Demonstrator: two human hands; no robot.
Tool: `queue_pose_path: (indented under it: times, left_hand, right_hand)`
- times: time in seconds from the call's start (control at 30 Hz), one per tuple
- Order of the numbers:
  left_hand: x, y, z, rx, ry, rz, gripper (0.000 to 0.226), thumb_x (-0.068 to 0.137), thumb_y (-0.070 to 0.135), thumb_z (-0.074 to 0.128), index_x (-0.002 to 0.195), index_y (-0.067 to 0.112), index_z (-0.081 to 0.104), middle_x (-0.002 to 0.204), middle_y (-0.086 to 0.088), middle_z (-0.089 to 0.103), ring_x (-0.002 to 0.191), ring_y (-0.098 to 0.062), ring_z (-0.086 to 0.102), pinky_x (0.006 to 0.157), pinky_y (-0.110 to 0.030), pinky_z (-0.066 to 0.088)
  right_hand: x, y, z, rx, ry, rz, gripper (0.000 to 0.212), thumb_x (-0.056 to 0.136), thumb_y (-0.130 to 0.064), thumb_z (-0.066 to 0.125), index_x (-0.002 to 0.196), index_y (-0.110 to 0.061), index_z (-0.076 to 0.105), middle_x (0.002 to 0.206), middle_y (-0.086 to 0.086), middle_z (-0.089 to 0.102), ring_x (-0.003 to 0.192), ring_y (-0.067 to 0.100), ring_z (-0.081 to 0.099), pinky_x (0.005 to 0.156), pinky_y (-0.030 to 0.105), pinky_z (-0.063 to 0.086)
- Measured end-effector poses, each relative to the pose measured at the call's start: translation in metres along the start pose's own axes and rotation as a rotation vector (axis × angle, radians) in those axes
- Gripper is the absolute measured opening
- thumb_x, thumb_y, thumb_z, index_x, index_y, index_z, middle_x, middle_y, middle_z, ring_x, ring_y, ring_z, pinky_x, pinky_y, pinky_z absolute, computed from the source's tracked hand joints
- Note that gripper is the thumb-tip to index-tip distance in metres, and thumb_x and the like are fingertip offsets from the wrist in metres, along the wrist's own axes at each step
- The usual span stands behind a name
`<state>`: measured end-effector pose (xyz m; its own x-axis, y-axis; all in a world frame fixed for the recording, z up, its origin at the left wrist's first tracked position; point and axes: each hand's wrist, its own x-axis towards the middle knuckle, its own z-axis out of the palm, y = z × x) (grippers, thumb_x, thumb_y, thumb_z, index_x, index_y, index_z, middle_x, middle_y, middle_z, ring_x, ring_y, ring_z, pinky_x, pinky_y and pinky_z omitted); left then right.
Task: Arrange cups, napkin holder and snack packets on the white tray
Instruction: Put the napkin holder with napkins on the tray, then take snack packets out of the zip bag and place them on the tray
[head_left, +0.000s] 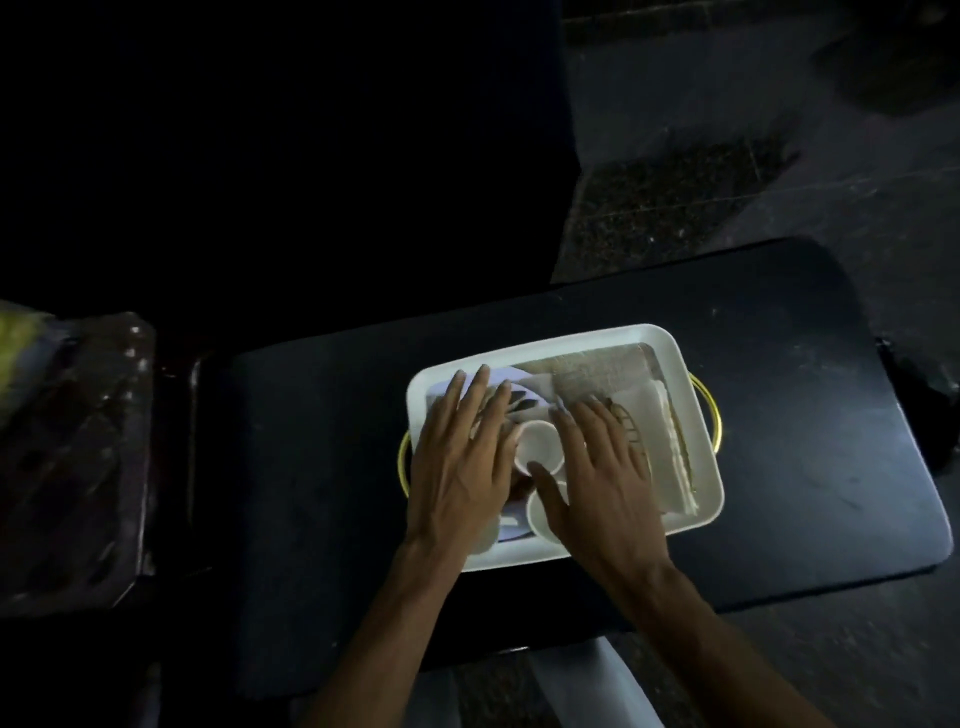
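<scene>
A black tabletop (779, 415) in a dimly lit room carries a white tray (545, 340), over which a person spreads both hands, palms down. The left hand (460, 467) lies flat with straight, fanned fingers across the snack packets (501, 375) in the tray's left half; a pale purple-and-white corner shows past the fingertips. The right hand (602, 478), equally flat and spread, covers the middle of the tray, with its fingers reaching onto the wire frame of the napkin holder (628, 426) and its thumb lying over the rim of the near cup (540, 517). Neither hand grips anything. A second white cup, the far cup (537, 446), stands between the two hands, just beyond the near one. A stack of white napkins (670, 457) runs along the tray's right side, and a beige textured piece (602, 366), not identifiable in the low light, fills the far right corner. Gold handles curve out from the tray's right end (712, 415) and left end (401, 462). Speckled floor tiles (779, 171) lie beyond the tabletop, and a dark piece of furniture (67, 457) stands to the left.
</scene>
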<state>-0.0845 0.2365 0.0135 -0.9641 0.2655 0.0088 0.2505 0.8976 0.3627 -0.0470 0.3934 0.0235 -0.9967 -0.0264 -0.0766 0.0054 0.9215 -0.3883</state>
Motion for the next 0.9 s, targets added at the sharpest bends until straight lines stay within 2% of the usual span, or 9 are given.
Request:
queue_pose_path:
  times: [0.1,0.2,0.37,0.53,0.77,0.9]
  left_hand:
    - [-0.021,-0.033,-0.015,0.118,-0.064,-0.094,0.060,0.104,0.048,0.029,0.154,0.016,0.041,0.165,-0.012,0.031,0.153,-0.034,0.026,0.119,-0.057,0.033]
    - [-0.042,-0.067,-0.030,0.183,-0.085,-0.191,0.070,0.103,0.059,0.013,0.158,0.018,0.030,0.168,-0.012,0.022,0.156,-0.034,0.017,0.123,-0.059,0.022]
    - [-0.081,-0.123,-0.060,0.222,-0.037,-0.317,0.072,0.100,0.061,0.023,0.158,0.019,0.029,0.169,-0.013,0.018,0.157,-0.034,0.013,0.124,-0.061,0.018]
    - [-0.118,-0.184,-0.102,0.281,0.043,-0.414,0.070,0.102,0.061,0.025,0.159,0.020,0.029,0.169,-0.013,0.018,0.157,-0.033,0.013,0.124,-0.061,0.017]
    - [-0.152,-0.272,-0.171,0.339,0.134,-0.485,0.066,0.105,0.057,0.027,0.159,0.020,0.028,0.169,-0.013,0.017,0.157,-0.033,0.012,0.124,-0.059,0.016]
    - [-0.151,-0.318,-0.226,0.361,0.252,-0.488,0.062,0.104,0.050,0.040,0.157,0.018,0.035,0.167,-0.016,0.024,0.156,-0.036,0.018,0.122,-0.061,0.019]
  right_hand:
    - [0.013,-0.030,0.013,-0.087,-0.118,-0.065,0.077,0.097,-0.064,0.029,0.154,-0.013,0.027,0.162,0.013,0.022,0.152,0.028,0.015,0.120,0.049,0.025]
    - [0.020,-0.060,0.030,-0.153,-0.203,-0.156,0.086,0.093,-0.072,0.025,0.158,-0.017,0.014,0.165,0.012,0.004,0.153,0.029,0.002,0.119,0.056,0.019]
    - [0.027,-0.121,0.052,-0.209,-0.250,-0.225,0.091,0.090,-0.077,0.023,0.158,-0.017,0.013,0.166,0.011,0.002,0.153,0.029,-0.002,0.118,0.060,0.018]
    - [0.027,-0.194,0.071,-0.241,-0.257,-0.269,0.093,0.087,-0.080,0.018,0.157,-0.019,0.017,0.166,0.009,0.006,0.153,0.027,0.002,0.118,0.059,0.018]
    - [0.024,-0.296,0.091,-0.268,-0.270,-0.340,0.093,0.088,-0.081,0.017,0.157,-0.019,0.013,0.166,0.008,0.003,0.153,0.027,-0.001,0.118,0.060,0.018]
    - [0.026,-0.348,0.097,-0.291,-0.271,-0.359,0.093,0.088,-0.081,0.015,0.157,-0.019,0.011,0.166,0.008,-0.001,0.153,0.027,-0.005,0.119,0.059,0.016]
